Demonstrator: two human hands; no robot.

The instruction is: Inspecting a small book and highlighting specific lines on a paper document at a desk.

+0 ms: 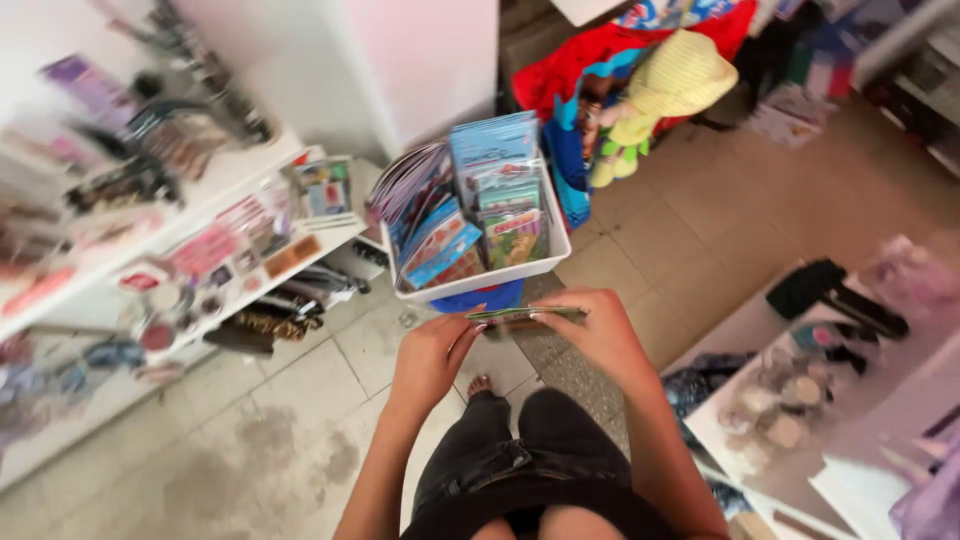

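I hold a thin flat booklet point(522, 315) edge-on between both hands, level, in front of my waist. My left hand point(432, 357) grips its left end and my right hand point(600, 335) grips its right end. Just beyond it stands a white plastic bin point(556, 243) packed with several colourful booklets and packets standing upright. The bin rests on something blue point(480, 298). My dark trousers and one foot show below the hands.
White shelves point(150, 240) with small packaged goods run along the left. A low white display point(800, 400) with dark and pale items is at the right. Behind the bin lie bright fabrics and a yellow hat point(680, 75). The floor is tiled.
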